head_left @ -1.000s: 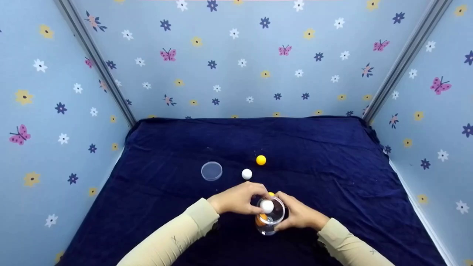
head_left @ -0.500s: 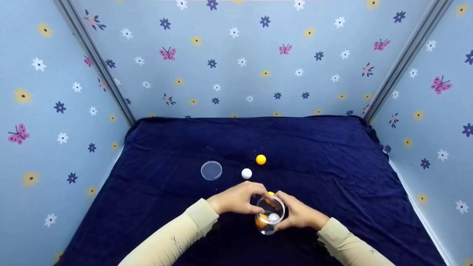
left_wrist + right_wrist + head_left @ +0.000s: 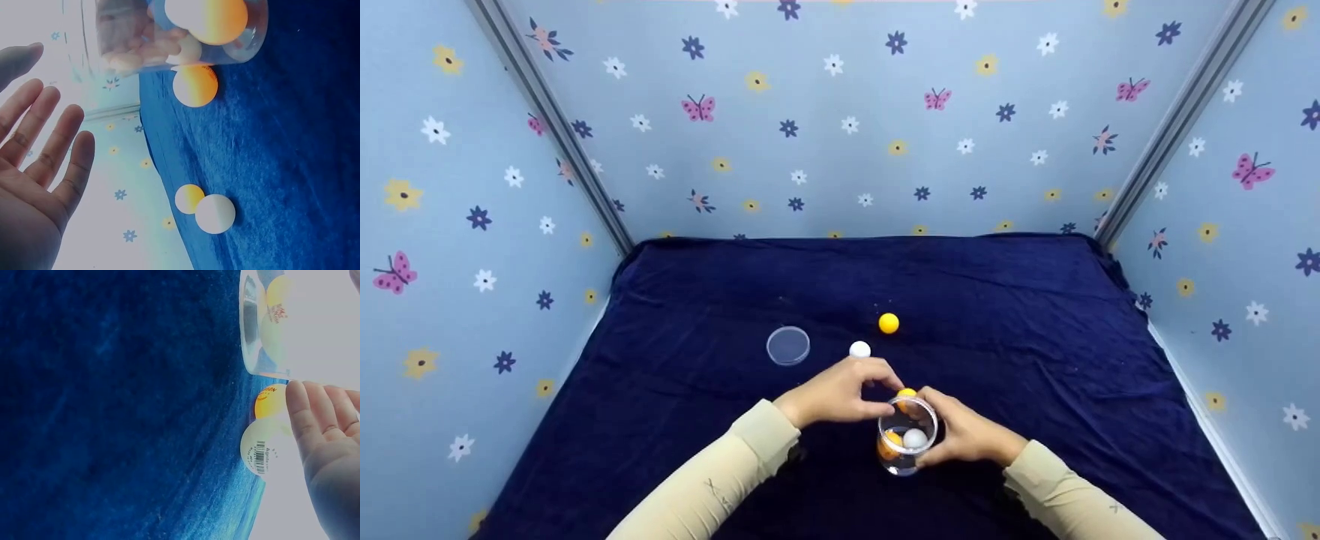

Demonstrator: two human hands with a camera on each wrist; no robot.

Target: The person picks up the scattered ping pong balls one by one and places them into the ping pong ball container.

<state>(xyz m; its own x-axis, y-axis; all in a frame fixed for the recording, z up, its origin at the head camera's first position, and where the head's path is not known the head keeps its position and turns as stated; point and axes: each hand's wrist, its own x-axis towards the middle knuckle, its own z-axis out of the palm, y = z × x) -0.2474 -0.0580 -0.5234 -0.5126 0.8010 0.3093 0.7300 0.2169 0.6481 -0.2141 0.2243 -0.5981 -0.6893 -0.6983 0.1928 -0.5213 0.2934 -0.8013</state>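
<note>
My right hand (image 3: 971,433) grips a clear round jar (image 3: 901,469) from its right side, thumb in front and fingers behind. The jar stands tilted, mouth up, above the dark cloth. Inside lie an orange table tennis ball (image 3: 889,444) and a white one (image 3: 915,439). My left hand (image 3: 836,394) is beside the rim at the left, fingers apart and holding nothing; the left wrist view shows its loose fingers (image 3: 66,143). Just beyond the jar lies an orange ball (image 3: 907,393). A white ball with a barcode (image 3: 260,449) shows near my right hand in the right wrist view.
A yellow ball (image 3: 889,323) lies farther back on the dark blue cloth (image 3: 1012,322). A white ball (image 3: 859,349), partly covered by my left hand, is nearer. To the left lies a clear round lid (image 3: 788,346). Patterned walls (image 3: 840,135) enclose the back and sides.
The white ball my left hand was pinching over the mouth has dropped into the jar. The left hand has since drawn slightly back and left. My right hand keeps its grip.
</note>
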